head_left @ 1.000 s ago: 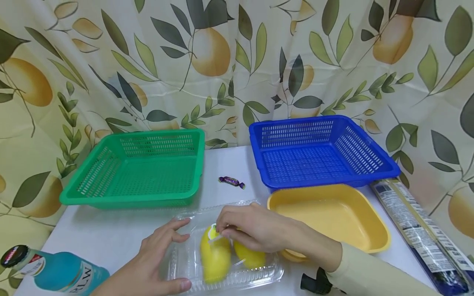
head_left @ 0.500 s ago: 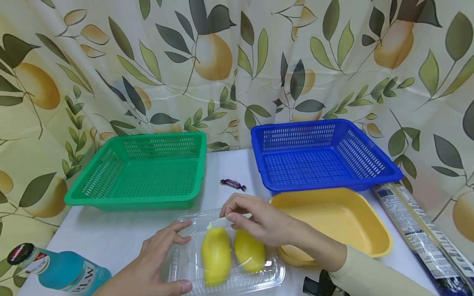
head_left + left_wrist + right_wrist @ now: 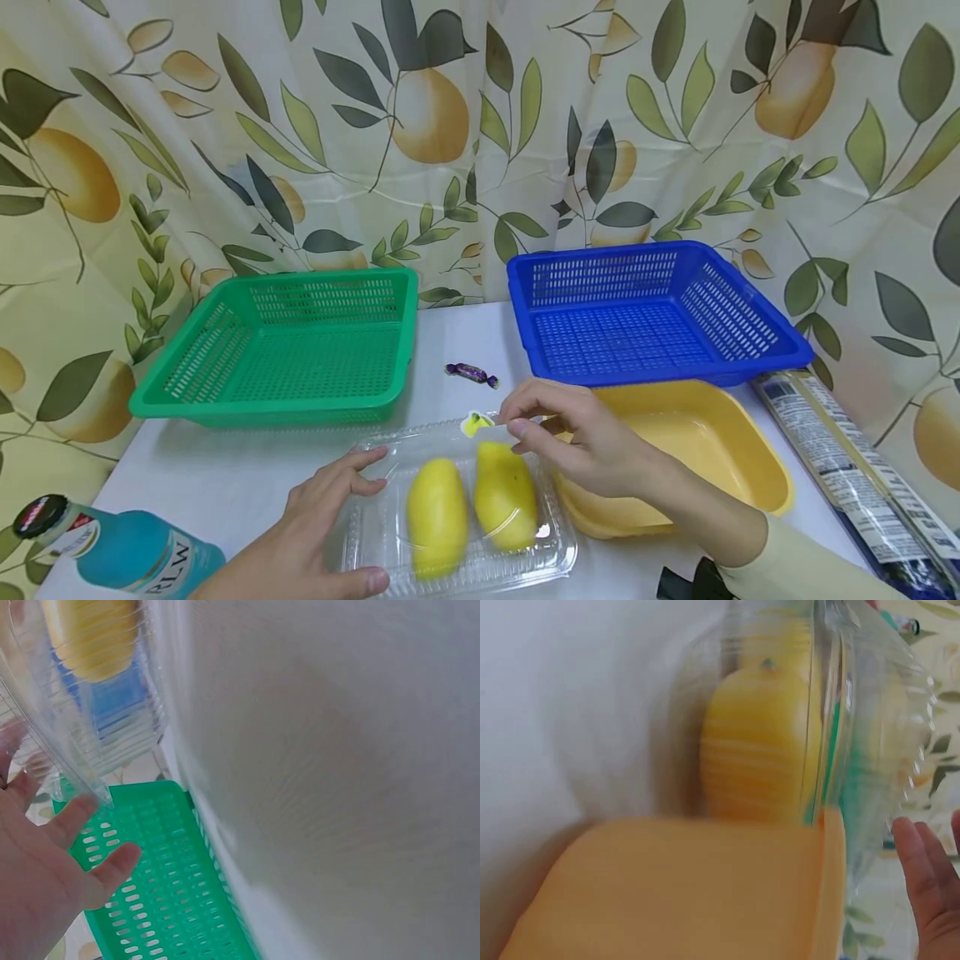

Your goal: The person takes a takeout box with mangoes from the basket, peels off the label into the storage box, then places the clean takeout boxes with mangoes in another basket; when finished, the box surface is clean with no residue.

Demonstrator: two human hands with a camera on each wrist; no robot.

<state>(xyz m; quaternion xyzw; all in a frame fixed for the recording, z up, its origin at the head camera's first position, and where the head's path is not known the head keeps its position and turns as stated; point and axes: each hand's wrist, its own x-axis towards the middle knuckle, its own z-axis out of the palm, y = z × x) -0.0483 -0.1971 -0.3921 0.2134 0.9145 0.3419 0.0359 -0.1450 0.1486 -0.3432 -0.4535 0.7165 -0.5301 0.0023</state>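
Observation:
A clear plastic clamshell box (image 3: 457, 575) stands on the table with two yellow mangoes inside, the left mango (image 3: 437, 517) and the right mango (image 3: 506, 500). My left hand (image 3: 315, 517) rests against the box's left side, fingers spread and fairly straight. Over the box's far right part, my right hand (image 3: 577, 437) pinches a white sticker (image 3: 476, 423) with a yellow-green patch, between thumb and fingers. The sticker sticks out to the left of those fingertips, above the lid. In the right wrist view, the right mango (image 3: 757, 750) shows through the box wall; the sticker cannot be seen there.
Behind stand a green basket (image 3: 322, 358) and a blue basket (image 3: 637, 333), with a wrapped candy (image 3: 471, 375) between them. A yellow basin (image 3: 697, 442) sits under my right forearm. A blue bottle (image 3: 142, 550) is at left, a long printed package (image 3: 840, 475) at right.
My right hand has moved right and away from the mangoes, drawing the sticker off the lid above the left mango. Both mangoes now show uncovered beneath the lid. My left hand has stayed put.

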